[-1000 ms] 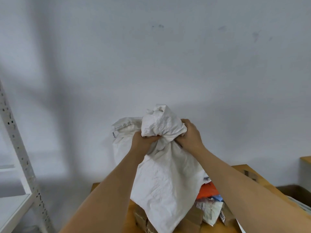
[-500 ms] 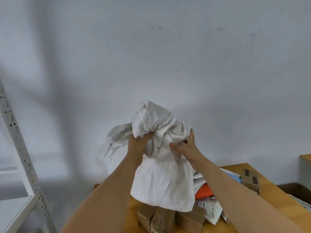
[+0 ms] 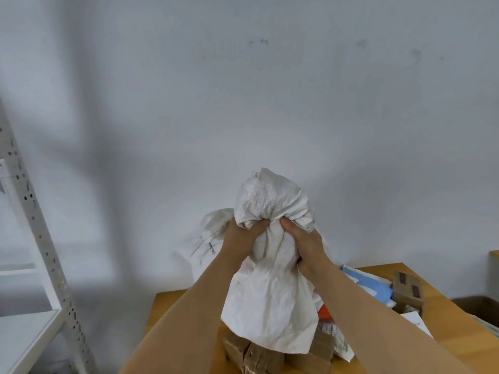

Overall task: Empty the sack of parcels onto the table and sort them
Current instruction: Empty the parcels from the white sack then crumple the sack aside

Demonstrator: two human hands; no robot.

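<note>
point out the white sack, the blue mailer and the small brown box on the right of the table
white sack (image 3: 270, 298), head view, on its hanging crumpled body
blue mailer (image 3: 376, 288), head view, on its flat blue face
small brown box (image 3: 407, 292), head view, on its taped side

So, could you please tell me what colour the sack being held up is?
White, slightly crumpled woven fabric; the sack shows clearly in the head view.

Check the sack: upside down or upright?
Upside down. Both hands grip the sack bunched end up; its open end hangs over parcels.
</note>
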